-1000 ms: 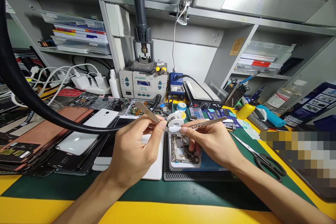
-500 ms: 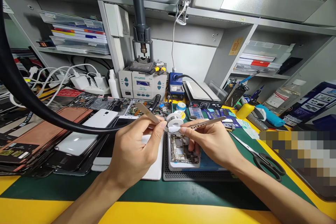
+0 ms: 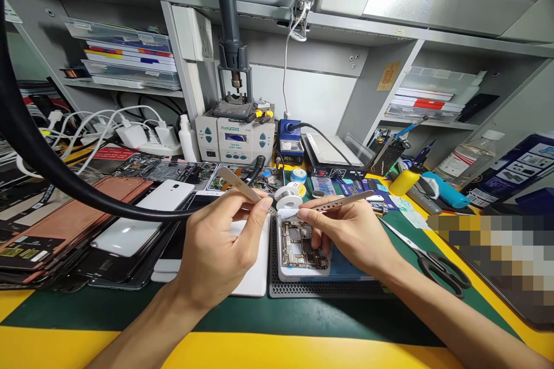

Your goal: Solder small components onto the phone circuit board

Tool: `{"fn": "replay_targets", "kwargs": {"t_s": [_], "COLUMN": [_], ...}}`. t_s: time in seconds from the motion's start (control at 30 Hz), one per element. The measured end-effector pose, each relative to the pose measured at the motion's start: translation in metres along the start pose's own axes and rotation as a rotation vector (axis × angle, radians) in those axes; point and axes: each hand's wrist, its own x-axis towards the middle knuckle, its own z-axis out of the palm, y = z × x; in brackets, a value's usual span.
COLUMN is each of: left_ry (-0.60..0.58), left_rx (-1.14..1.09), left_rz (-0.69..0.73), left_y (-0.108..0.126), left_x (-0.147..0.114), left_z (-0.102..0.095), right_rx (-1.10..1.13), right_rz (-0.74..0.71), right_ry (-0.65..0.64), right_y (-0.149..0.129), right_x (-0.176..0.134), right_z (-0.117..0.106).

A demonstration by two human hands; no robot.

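My left hand (image 3: 225, 242) pinches a pair of metal tweezers (image 3: 238, 182) that slants down to the right. A second pair of tweezers (image 3: 341, 201), with holes along its arm, is pinched in my right hand (image 3: 346, 233). Both tips meet close together above the far edge of a phone circuit board (image 3: 298, 245); what lies between them is too small to make out. The board rests on a white and blue block (image 3: 283, 274) on a black perforated mat (image 3: 320, 289). Just behind the tips stand spools of wire (image 3: 289, 199).
Phones and phone parts (image 3: 142, 216) are stacked at left. Black-handled scissors (image 3: 437, 268) lie at right. A hot-air station (image 3: 236, 138) stands behind, beside a blue soldering stand (image 3: 289, 138). A thick black hose (image 3: 86, 187) curves across the left foreground. Bottles (image 3: 471, 155) stand far right.
My left hand and its tweezers have shifted slightly left. The right tweezers' outer end has moved slightly right. The board stays in place.
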Motion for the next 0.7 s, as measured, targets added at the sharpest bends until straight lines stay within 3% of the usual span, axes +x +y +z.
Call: {"fn": "replay_targets", "kwargs": {"t_s": [0.2, 0.4, 0.7], "left_ry": [0.015, 0.021, 0.056], "left_rx": [0.013, 0.029, 0.071], "left_rz": [-0.005, -0.016, -0.032], "left_y": [0.0, 0.0, 0.001], "left_x": [0.001, -0.001, -0.004], "left_z": [0.0, -0.004, -0.007], "right_rx": [0.016, 0.055, 0.185], "right_rz": [-0.012, -0.037, 0.05], "right_ry": [0.032, 0.024, -0.088], "right_y": [0.001, 0.003, 0.007], "right_x": [-0.001, 0.002, 0.002], "right_z": [-0.002, -0.022, -0.05]}}
